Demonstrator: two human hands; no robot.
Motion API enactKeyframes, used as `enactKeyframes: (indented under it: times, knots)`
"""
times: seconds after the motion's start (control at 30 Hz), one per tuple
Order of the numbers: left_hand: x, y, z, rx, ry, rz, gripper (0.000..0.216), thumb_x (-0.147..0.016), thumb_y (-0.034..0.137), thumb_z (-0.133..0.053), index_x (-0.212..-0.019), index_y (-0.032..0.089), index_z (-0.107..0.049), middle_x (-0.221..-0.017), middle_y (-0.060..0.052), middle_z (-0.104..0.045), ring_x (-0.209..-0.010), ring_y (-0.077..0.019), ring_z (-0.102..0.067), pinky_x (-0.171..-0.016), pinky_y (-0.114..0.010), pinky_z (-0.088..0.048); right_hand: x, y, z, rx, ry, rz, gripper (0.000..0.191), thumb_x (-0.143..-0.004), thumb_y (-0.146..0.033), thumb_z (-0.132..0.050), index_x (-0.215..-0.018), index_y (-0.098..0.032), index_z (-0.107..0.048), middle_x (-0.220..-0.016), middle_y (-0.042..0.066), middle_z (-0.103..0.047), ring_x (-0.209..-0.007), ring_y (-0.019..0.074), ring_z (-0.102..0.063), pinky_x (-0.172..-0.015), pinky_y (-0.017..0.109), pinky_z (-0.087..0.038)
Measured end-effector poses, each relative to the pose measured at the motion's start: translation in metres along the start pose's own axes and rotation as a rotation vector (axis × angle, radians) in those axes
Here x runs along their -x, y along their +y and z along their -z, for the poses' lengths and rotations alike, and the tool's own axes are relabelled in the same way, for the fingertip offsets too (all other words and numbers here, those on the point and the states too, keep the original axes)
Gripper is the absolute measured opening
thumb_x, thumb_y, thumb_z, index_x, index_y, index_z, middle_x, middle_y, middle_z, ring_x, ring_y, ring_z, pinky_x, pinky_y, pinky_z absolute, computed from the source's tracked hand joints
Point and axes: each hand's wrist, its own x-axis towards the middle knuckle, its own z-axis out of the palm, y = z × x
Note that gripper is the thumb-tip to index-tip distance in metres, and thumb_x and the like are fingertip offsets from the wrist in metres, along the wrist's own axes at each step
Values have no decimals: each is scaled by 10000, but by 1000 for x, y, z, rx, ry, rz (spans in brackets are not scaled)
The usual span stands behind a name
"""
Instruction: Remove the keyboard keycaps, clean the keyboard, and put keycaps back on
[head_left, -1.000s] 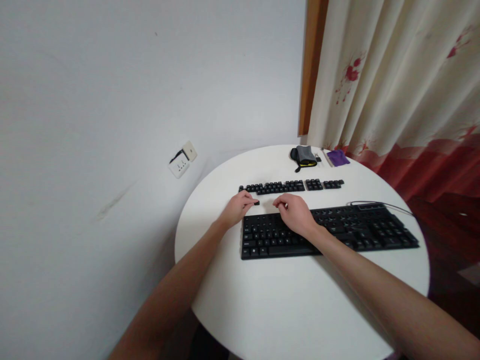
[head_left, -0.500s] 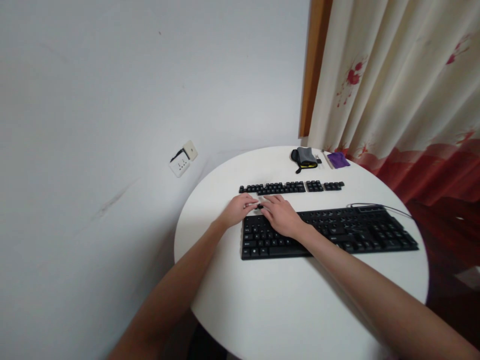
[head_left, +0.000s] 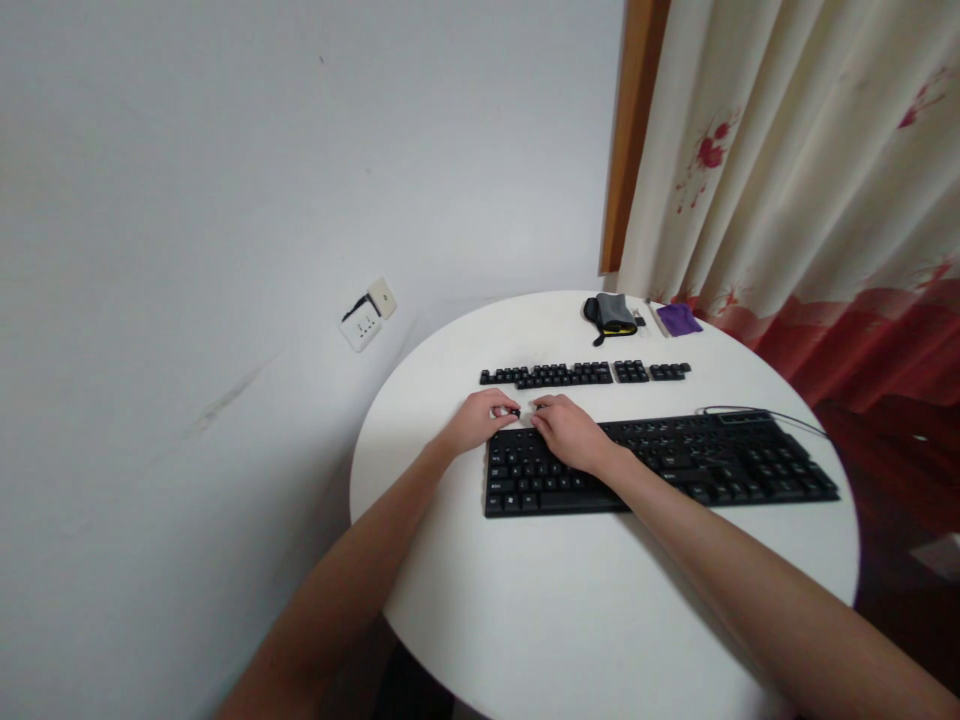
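A black keyboard (head_left: 697, 455) lies flat on the white round table. Just above its upper left corner, my left hand (head_left: 474, 420) pinches a small black keycap (head_left: 515, 413) between thumb and finger. My right hand (head_left: 568, 432) hovers over the keyboard's left part, hiding some of its keys. Its fingertips are closed together close to the left ones, with a small gap between the hands. A tiny dark bit shows at the right fingertips, too small to name. Behind both hands stretches a row of loose black keycaps (head_left: 564, 375).
A grey and black pouch (head_left: 616, 314) and a purple cloth (head_left: 679, 320) lie at the table's far right. The keyboard's cable (head_left: 780, 417) runs off the right side. A wall with a socket (head_left: 361, 326) borders the table (head_left: 540, 610) on the left; a curtain (head_left: 795, 200) hangs behind.
My hands have drawn slightly apart. The right fingers, more spread before, have curled together, and the keycap has come away with my left fingertips.
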Motion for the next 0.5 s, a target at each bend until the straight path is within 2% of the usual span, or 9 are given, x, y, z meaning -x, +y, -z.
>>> enactKeyframes:
  times: [0.13, 0.3, 0.4, 0.5]
  knots:
    - [1, 2, 4, -4, 21, -15, 160, -850, 238, -676, -981, 184, -748, -884, -33, -683, -749, -139, -595, -723, -260, -471, -2, 6, 4, -26, 48, -16, 237, -913, -75, -516, -874, -129, -743, -1033, 138, -719, -1004, 231, -630, -946, 324, -446]
    - [5, 16, 13, 14, 67, -64, 157, -862, 254, -672, -987, 191, -744, -892, -32, -679, -757, -129, -584, -681, -241, -438, 2, 7, 17, -227, 224, -44, 190, -852, -36, -580, -911, -144, -725, -908, 83, -729, -829, 186, -653, -816, 298, -496]
    - [7, 27, 18, 59, 19, -102, 156, -840, 262, -702, -965, 178, -743, -865, -31, -680, -730, -122, -564, -651, -236, -414, 9, 7, 25, -364, 249, -74, 225, -822, -59, -628, -1011, -153, -704, -913, 65, -736, -789, 172, -661, -785, 300, -515]
    - [10, 34, 21, 128, -94, -143, 187, -820, 301, -732, -945, 164, -744, -836, -35, -672, -707, -119, -543, -626, -235, -397, 14, 8, 31, -435, 208, -115, 188, -808, -93, -648, -976, -146, -712, -850, 61, -735, -745, 172, -664, -767, 313, -529]
